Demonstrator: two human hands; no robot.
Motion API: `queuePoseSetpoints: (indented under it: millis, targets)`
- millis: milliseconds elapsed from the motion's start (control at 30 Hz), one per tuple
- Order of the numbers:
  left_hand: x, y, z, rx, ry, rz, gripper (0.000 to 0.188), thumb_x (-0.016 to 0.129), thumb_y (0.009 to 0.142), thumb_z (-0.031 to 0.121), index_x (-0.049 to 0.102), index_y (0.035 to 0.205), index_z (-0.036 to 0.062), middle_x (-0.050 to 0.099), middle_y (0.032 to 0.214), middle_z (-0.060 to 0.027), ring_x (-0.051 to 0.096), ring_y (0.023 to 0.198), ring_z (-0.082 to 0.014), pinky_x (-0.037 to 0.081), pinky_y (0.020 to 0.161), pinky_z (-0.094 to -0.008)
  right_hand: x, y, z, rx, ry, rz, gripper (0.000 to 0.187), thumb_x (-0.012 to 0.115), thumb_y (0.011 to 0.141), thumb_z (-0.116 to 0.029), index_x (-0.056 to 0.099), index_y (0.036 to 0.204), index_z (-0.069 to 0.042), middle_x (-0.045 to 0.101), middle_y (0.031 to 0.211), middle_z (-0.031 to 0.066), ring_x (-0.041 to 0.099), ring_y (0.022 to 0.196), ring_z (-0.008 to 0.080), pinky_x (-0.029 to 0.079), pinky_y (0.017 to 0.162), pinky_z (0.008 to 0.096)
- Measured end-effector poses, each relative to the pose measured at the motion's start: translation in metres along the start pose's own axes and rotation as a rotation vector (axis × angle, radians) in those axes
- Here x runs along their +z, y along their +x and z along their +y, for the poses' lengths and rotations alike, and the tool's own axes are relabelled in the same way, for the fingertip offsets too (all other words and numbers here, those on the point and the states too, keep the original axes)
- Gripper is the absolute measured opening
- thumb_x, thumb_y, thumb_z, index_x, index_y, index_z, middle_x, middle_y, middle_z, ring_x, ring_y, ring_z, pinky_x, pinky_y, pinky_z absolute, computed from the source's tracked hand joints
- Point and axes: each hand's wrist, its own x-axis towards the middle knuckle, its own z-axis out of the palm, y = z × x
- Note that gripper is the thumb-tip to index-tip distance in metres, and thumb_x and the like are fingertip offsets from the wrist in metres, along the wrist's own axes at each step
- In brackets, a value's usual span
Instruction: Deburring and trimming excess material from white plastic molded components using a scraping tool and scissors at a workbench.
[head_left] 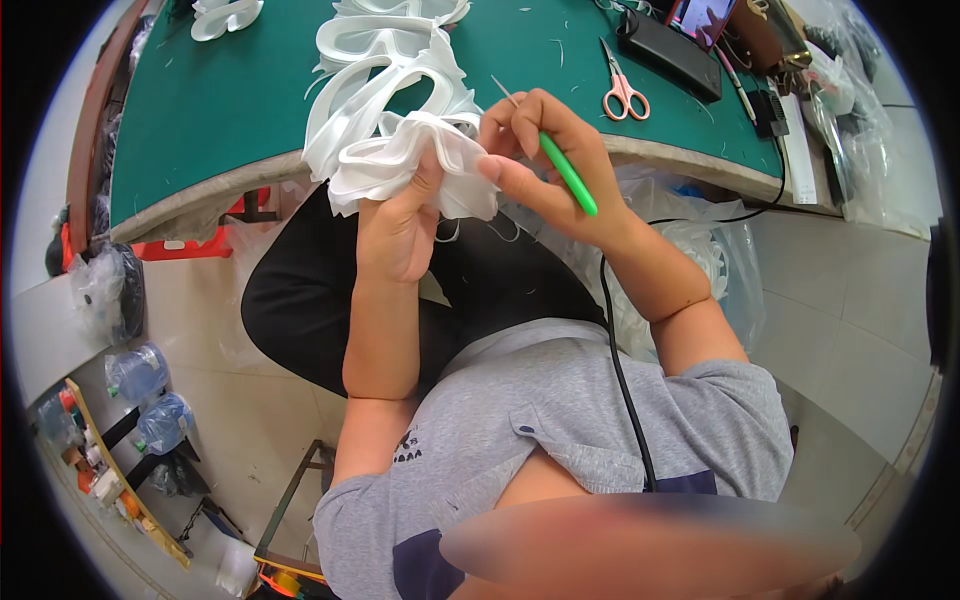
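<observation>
Left hand [405,225] grips a white curved piece [462,165] over the worktop [225,115] edge; right hand [550,160] holds a green-handled tool [568,175] and perhaps touches the piece. Similar pieces [345,90] crowd just behind; scissors [617,84] lie to the right.

Pink-handled scissors [619,84] lie on the green table [230,110] beside a black case [668,56], with a lit screen [701,18] and a pen [737,85] near the case. Two bluish water jugs [165,422] show at the left, near a plastic bag [98,290].
</observation>
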Motion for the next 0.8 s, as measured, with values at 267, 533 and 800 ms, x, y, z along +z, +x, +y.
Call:
queuePoseSetpoints:
  millis: [267,533,800]
  targets:
    - [0.001,0.001,-0.003,0.059,0.125,0.048,0.029,0.065,0.089,0.010,0.056,0.115,0.0017,0.061,0.106,-0.0062,0.059,0.096,-0.0141,0.049,0.082,-0.0279,-0.010,0.007,0.008,-0.041,-0.131,-0.085,0.031,0.065,0.078,0.006,0.037,0.078,-0.007,0.058,0.087,0.0060,0.049,0.072,0.0100,0.044,0.065,0.0225]
    - [-0.006,0.009,0.005,-0.023,0.197,-0.036,0.034,0.068,0.087,0.010,0.055,0.117,0.0011,0.061,0.106,-0.0061,0.059,0.090,-0.0128,0.051,0.073,-0.0284,-0.027,0.050,0.006,-0.470,-0.578,-0.083,0.035,0.065,0.066,0.015,0.038,0.075,-0.004,0.058,0.082,0.0106,0.053,0.065,0.0198,0.045,0.061,0.0259]
    - [0.007,0.005,0.007,0.093,0.031,0.099,0.039,0.063,0.090,0.009,0.049,0.126,0.0037,0.060,0.110,-0.0079,0.058,0.103,-0.0185,0.049,0.089,-0.0335,-0.076,0.032,0.003,-0.222,-0.466,-0.022,0.019,0.054,0.092,-0.017,0.058,0.096,0.000,0.060,0.097,0.0104,0.057,0.094,0.0160,0.044,0.084,0.0290]
